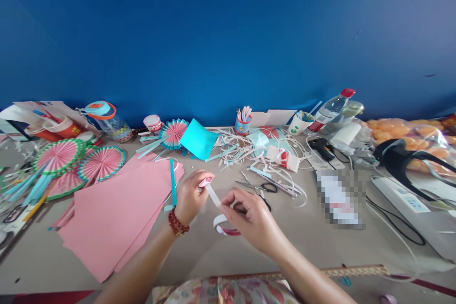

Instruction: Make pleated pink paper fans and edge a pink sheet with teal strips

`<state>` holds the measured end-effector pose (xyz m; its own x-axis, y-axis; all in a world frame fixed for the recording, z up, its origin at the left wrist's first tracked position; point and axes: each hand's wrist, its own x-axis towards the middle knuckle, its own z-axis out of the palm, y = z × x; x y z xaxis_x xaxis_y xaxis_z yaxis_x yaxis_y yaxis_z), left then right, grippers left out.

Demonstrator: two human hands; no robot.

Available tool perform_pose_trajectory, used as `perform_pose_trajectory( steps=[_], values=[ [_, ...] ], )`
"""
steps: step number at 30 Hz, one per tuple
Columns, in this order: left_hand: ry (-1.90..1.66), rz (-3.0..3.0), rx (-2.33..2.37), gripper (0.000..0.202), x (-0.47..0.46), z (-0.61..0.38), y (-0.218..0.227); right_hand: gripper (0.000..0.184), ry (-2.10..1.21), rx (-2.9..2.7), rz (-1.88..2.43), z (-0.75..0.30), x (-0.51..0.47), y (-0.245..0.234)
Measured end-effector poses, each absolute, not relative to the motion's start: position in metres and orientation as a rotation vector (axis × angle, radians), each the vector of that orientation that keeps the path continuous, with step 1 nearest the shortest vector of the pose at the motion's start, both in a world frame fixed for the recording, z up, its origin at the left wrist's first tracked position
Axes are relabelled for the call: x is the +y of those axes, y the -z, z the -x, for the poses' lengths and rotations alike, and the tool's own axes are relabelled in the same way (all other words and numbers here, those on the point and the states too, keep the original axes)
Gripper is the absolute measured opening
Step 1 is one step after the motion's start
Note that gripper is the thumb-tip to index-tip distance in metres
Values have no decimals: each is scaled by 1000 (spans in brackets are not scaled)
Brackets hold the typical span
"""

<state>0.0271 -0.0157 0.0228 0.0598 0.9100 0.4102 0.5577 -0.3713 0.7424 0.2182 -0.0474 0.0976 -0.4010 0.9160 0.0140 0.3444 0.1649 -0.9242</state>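
Note:
My left hand [193,194], with a red bead bracelet at the wrist, is closed on a small pink folded paper [205,182]. A short strip of white tape [214,196] runs from that paper down to my right hand [251,213], whose thumb and forefinger pinch its other end. Just under the right hand's fingers, a roll of white tape [221,226] stands on the table, partly hidden. Left of my left hand lie large pink paper sheets [121,213] with a narrow turquoise strip [173,183] across their right edge. Scissors [258,187] with black handles lie beyond my right hand.
Pink pleated paper fans [102,163] lie at the left. A turquoise sheet [199,138], paper scraps [233,149] and a pen cup [242,126] are at the back. Rightward are a bottle [327,113], a pixelated flat object [338,199] and a power strip [409,204].

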Motion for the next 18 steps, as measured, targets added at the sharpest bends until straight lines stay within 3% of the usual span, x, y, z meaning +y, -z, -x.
perform_pose_trajectory(
  steps=[5, 9, 18],
  values=[
    [-1021, -1558, 1262, 6, -16, -33, -33, 12, -1258, -1840, 1200, -219, -41, -92],
    [-988, -1187, 932, 18, -19, -34, -39, 11, -1218, -1865, 1237, -221, -38, -86],
    [-902, -1010, 697, 18, -18, -25, -36, 10, -1122, -1961, 1273, -224, -34, -85]
  ],
)
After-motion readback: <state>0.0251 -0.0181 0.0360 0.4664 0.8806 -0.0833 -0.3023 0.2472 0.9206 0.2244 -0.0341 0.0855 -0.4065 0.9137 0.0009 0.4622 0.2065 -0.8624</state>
